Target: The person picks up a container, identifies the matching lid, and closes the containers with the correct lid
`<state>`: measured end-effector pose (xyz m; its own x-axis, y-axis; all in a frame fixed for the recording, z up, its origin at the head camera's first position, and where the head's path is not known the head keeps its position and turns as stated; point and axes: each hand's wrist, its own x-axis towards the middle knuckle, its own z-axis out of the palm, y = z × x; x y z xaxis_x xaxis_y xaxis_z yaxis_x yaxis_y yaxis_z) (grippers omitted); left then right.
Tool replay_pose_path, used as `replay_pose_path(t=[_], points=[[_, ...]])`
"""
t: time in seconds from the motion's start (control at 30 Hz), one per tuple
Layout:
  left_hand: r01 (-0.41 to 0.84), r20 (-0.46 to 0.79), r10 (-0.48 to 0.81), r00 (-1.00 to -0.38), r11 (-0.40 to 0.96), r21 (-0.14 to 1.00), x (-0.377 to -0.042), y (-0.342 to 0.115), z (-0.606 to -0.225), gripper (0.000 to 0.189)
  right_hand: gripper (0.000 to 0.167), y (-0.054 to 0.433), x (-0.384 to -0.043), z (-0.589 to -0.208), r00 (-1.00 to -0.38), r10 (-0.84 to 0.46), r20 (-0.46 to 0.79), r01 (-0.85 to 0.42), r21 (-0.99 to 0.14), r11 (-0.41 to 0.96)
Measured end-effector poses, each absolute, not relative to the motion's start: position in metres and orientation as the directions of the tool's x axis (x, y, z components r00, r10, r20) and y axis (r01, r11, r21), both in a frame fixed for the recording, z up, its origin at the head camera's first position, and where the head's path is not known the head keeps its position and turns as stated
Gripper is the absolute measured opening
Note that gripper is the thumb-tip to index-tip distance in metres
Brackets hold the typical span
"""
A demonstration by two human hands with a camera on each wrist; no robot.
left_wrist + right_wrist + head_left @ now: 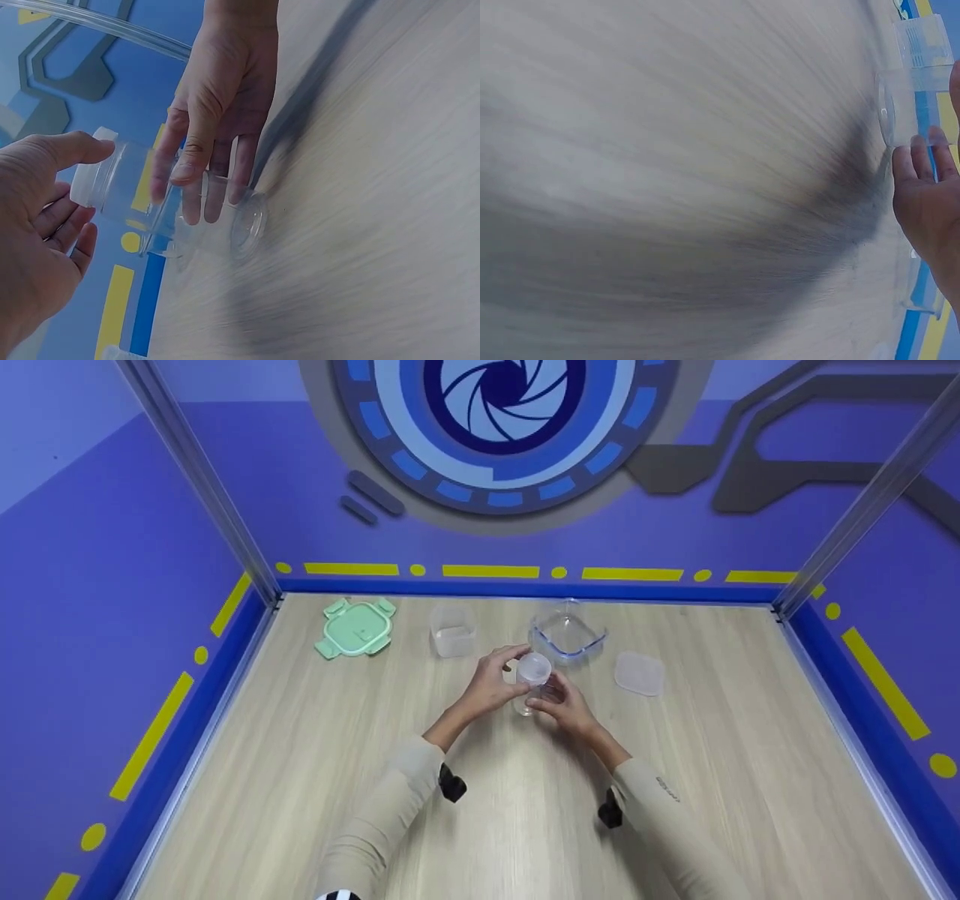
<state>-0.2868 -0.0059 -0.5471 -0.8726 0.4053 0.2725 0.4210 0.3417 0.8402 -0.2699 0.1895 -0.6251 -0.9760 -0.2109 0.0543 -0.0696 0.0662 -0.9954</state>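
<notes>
clear jar (525, 707), roughly upright near the middle of the table (765, 750), is what i'm watching from my end; whether its base touches the wood, i can't tell. the left hand (491, 684) has the white lid (535, 666) between thumb and curled fingers. the right hand (571, 709) holds the body lower down, thumb on one side, fingers round the other, showing through the wall in the left wrist view. i judge the step in hand to be working the lid on the jar, though i can't say whether fitting it or freeing it. to me the next move calls for a firm right hand, a level left one, and no hard squeeze on that thin-looking wall.
</notes>
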Motion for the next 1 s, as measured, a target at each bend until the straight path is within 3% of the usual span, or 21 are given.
replay_pose_path(t=[0.27, 0.5, 1.0], points=[[0.407, 0.257, 0.402, -0.879, 0.352, 0.843, -0.284, -0.005, -0.549, 0.068, 0.068, 0.190, -0.269, -0.625, -0.973, -0.221, 0.063, -0.085, -0.992, 0.093], [0.359, 0.260, 0.310, -0.915, 0.328, 0.874, -0.280, 0.001, -0.561, 0.081, 0.070, 0.191, -0.267, -0.623, -0.971, -0.232, 0.055, -0.087, -0.988, 0.131], [0.297, 0.244, 0.211, -0.947, 0.275, 0.915, -0.280, 0.015, -0.568, 0.065, 0.071, 0.189, -0.269, -0.626, -0.975, -0.218, 0.040, -0.057, -0.996, 0.069]])
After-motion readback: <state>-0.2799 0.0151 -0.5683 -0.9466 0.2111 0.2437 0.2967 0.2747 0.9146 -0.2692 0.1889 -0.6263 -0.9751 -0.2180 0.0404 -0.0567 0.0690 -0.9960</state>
